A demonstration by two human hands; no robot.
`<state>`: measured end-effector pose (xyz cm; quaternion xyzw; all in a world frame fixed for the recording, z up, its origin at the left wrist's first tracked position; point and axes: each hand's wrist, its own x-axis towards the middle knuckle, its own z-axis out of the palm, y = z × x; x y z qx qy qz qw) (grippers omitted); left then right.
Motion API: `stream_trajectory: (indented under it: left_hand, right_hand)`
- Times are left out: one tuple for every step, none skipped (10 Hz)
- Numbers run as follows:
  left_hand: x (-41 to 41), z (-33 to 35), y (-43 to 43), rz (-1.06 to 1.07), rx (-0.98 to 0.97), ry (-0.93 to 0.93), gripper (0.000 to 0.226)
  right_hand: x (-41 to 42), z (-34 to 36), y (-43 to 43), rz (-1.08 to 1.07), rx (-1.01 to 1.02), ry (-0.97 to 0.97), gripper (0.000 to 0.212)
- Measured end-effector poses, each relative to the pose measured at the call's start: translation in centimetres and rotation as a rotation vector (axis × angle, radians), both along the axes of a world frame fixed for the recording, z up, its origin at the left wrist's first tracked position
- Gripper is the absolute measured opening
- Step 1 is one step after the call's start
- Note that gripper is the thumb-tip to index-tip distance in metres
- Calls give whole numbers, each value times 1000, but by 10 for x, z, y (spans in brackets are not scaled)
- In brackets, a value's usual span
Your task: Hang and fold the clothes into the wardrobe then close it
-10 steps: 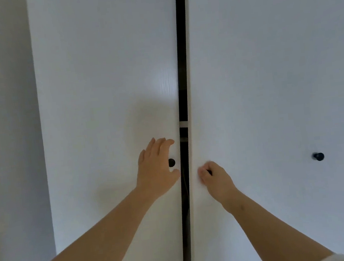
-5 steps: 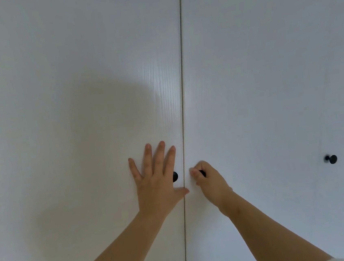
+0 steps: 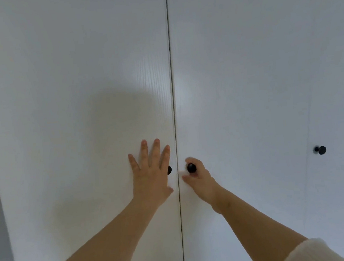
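Head view, centre frame: left hand (image 3: 151,175) lies flat, fingers spread, on the left door (image 3: 78,97). Right hand (image 3: 199,176) curls round the knob (image 3: 191,167) of the right door (image 3: 236,81). The doors meet at a thin seam (image 3: 172,87). Letting go too soon might let a door swing out. No writing shows.

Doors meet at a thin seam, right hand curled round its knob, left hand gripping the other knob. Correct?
No. The head view shows the left hand lying flat on the left door, fingers straight, beside the left knob, not gripping it. The seam is thin, and the right hand curls round the right knob.
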<state>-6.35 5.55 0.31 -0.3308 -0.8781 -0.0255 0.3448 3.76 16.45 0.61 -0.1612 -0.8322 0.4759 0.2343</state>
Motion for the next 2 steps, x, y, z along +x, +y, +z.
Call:
stream_trajectory:
  left_hand:
    - [14,1,-8,11,-24,-50,112]
    - [37,-7,-19,-7,19,-62,102]
  right_hand:
    - [36,-9,1,4,-26,-9,66]
    - [82,-5,17,-99,-41,99,47]
